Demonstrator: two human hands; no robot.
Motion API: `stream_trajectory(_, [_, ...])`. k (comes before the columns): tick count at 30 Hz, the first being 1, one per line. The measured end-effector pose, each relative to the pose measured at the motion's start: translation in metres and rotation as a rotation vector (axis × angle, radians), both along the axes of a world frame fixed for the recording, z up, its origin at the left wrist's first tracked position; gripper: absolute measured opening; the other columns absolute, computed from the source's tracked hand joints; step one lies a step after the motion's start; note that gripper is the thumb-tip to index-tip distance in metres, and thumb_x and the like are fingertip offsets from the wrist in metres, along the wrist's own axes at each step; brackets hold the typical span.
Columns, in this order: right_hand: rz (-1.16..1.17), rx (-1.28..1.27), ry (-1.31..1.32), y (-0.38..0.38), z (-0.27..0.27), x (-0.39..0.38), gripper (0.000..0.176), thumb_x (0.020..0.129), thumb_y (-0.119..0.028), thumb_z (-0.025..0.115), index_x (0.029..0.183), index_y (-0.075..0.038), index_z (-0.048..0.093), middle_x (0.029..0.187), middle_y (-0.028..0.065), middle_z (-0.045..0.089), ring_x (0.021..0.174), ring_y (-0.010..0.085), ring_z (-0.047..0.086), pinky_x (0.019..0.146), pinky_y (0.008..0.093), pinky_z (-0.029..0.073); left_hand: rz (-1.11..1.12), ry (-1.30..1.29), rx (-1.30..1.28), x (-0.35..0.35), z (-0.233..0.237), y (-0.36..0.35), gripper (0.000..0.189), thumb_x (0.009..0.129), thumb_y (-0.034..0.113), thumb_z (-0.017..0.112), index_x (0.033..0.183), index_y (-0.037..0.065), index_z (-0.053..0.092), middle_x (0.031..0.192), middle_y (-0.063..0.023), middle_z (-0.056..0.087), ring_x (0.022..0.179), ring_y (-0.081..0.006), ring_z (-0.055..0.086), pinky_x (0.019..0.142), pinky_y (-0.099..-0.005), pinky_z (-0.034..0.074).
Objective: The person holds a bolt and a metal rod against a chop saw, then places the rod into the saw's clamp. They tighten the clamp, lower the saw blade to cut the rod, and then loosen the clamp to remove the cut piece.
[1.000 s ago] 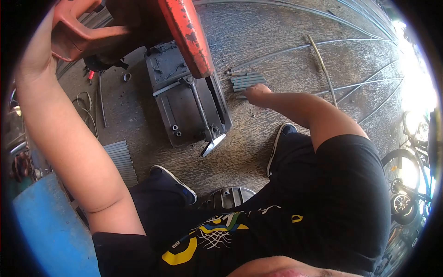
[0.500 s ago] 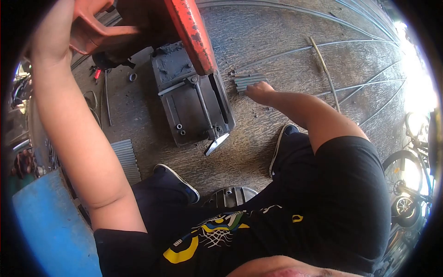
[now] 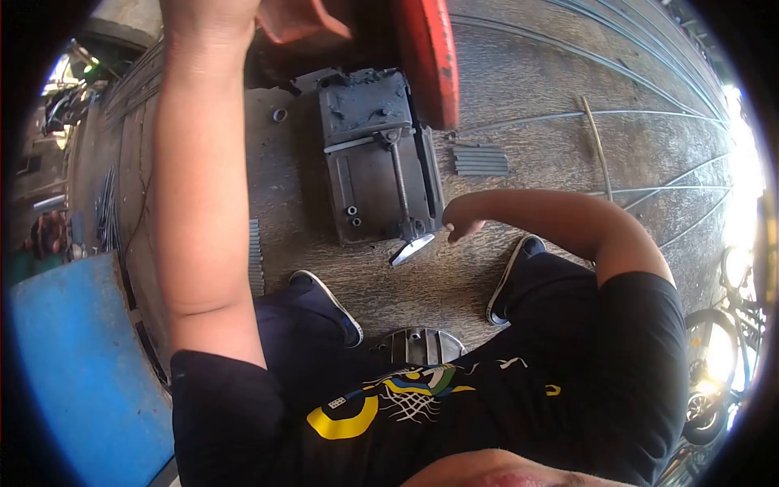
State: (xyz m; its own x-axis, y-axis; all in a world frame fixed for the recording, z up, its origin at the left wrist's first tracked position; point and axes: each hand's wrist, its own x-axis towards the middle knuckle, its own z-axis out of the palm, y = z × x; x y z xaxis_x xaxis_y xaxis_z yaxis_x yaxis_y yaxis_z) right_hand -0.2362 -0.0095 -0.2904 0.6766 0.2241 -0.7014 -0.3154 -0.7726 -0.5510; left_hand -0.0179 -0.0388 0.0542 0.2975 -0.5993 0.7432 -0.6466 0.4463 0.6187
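Observation:
My left hand [image 3: 209, 20] is at the top edge, beside the red upper arm [image 3: 436, 57] of a cut-off saw; its fingers lie out of view, so its grip is hidden. Below that arm stands the saw's dark metal base [image 3: 377, 183], with a clamp screw [image 3: 399, 178] ending in a shiny crank handle [image 3: 411, 250]. Just right of the handle hovers my right hand [image 3: 463, 221], fingers loosely bent and apart, with nothing visible in them. A row of short cut metal rods [image 3: 480, 160] lies on the floor beyond it.
More cut rods [image 3: 256, 256] lie left of the base, partly behind my left arm. Long rods [image 3: 649, 114] and a thin stick [image 3: 598, 150] stretch across the floor at right. A blue panel [image 3: 81, 349] stands at lower left. Two nuts [image 3: 353, 215] sit on the base.
My right hand has left the row of short rods and come toward the crank handle. The view has shifted, and the saw's red arm appears farther right in it.

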Motion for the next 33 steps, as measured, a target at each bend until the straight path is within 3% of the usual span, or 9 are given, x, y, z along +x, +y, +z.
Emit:
stream_trajectory(6, [-0.166, -0.097, 0.091, 0.052, 0.012, 0.023, 0.054, 0.086, -0.054, 0.055, 0.104, -0.004, 0.065, 0.103, 0.0166, 0.065, 0.1, 0.0331, 0.061, 0.084, 0.0455, 0.049, -0.07, 0.218, -0.091, 0.05, -0.044, 0.008, 0.037, 0.089, 0.035, 0.054, 0.113, 0.008, 0.059, 0.1, -0.0012, 0.056, 0.095, -0.0138, 0.049, 0.088, -0.0306, 0.035])
stream_trajectory(9, [-0.41, -0.241, 0.158, 0.071, 0.018, 0.026, 0.058, 0.085, -0.059, 0.054, 0.106, -0.006, 0.064, 0.105, 0.0149, 0.066, 0.102, 0.0316, 0.062, 0.082, 0.0467, 0.05, 0.409, 0.273, 0.125, 0.079, -0.096, 0.021, 0.038, 0.089, 0.027, 0.057, 0.11, -0.005, 0.057, 0.113, -0.0156, 0.062, 0.105, -0.0239, 0.059, 0.093, -0.0335, 0.043])
stream_trajectory(13, [-0.776, -0.272, 0.185, 0.105, 0.0, 0.019, 0.067, 0.082, -0.062, 0.056, 0.113, -0.003, 0.061, 0.109, 0.0176, 0.065, 0.105, 0.0333, 0.061, 0.086, 0.0443, 0.049, 0.913, 0.322, 0.268, 0.101, -0.209, 0.072, 0.023, 0.083, 0.017, 0.053, 0.094, -0.004, 0.051, 0.096, -0.0235, 0.06, 0.093, -0.0397, 0.059, 0.081, -0.0452, 0.045])
stream_trajectory(17, [-0.988, -0.395, 0.002, 0.121, -0.036, 0.017, 0.072, 0.083, -0.062, 0.055, 0.108, 0.005, 0.06, 0.11, 0.0245, 0.062, 0.107, 0.0361, 0.06, 0.089, 0.042, 0.048, 0.74, 0.335, 0.672, 0.03, -0.286, 0.179, 0.012, 0.08, 0.016, 0.062, 0.084, 0.007, 0.055, 0.084, -0.0123, 0.062, 0.082, -0.0312, 0.062, 0.073, -0.0419, 0.048])
stream_trajectory(21, [-1.093, -0.4, -0.003, 0.139, -0.046, 0.015, 0.069, 0.082, -0.061, 0.059, 0.103, 0.005, 0.062, 0.095, 0.0227, 0.066, 0.09, 0.0339, 0.066, 0.076, 0.0417, 0.054, 0.314, 0.14, 0.975, -0.053, -0.333, 0.245, 0.01, 0.078, 0.016, 0.061, 0.081, 0.006, 0.061, 0.081, -0.0147, 0.062, 0.082, -0.0365, 0.062, 0.072, -0.0447, 0.05])
stream_trajectory(24, [-1.341, -0.063, 0.056, 0.135, -0.06, 0.016, 0.062, 0.081, -0.054, 0.065, 0.099, 0.005, 0.064, 0.083, 0.0195, 0.066, 0.061, 0.0236, 0.067, 0.049, 0.0354, 0.054, 0.081, -0.232, 1.371, -0.088, -0.325, 0.27, 0.047, 0.082, 0.023, 0.055, 0.123, 0.001, 0.05, 0.132, -0.0197, 0.046, 0.122, -0.037, 0.046, 0.098, -0.046, 0.042])
stream_trajectory(28, [-1.205, -0.184, 0.027, 0.125, -0.053, 0.015, 0.071, 0.078, -0.06, 0.063, 0.104, 0.006, 0.064, 0.098, 0.0234, 0.066, 0.101, 0.0326, 0.064, 0.082, 0.0383, 0.052, 0.029, -0.463, 1.49, -0.101, -0.331, 0.285, 0.076, 0.084, 0.02, 0.053, 0.146, -0.003, 0.016, 0.153, -0.0196, 0.016, 0.14, -0.039, 0.02, 0.112, -0.0525, 0.02])
stream_trajectory(30, [-0.937, -0.412, -0.168, 0.124, -0.054, 0.011, 0.07, 0.08, -0.063, 0.059, 0.1, 0.004, 0.064, 0.08, 0.0193, 0.067, 0.066, 0.0273, 0.068, 0.062, 0.0368, 0.056, 0.098, -0.619, 1.51, -0.115, -0.334, 0.286, 0.084, 0.082, 0.029, 0.057, 0.146, -0.002, 0.013, 0.154, -0.0193, 0.011, 0.14, -0.0382, 0.018, 0.11, -0.0571, 0.018])
stream_trajectory(33, [-0.911, -0.568, -0.506, 0.129, -0.067, 0.006, 0.072, 0.078, -0.068, 0.057, 0.093, 0.002, 0.067, 0.076, 0.017, 0.068, 0.068, 0.0281, 0.069, 0.068, 0.0365, 0.056, 0.162, -0.73, 1.548, -0.125, -0.331, 0.286, 0.094, 0.08, 0.037, 0.062, 0.147, -0.002, 0.008, 0.155, -0.0185, 0.001, 0.142, -0.0371, 0.015, 0.108, -0.0649, 0.014])
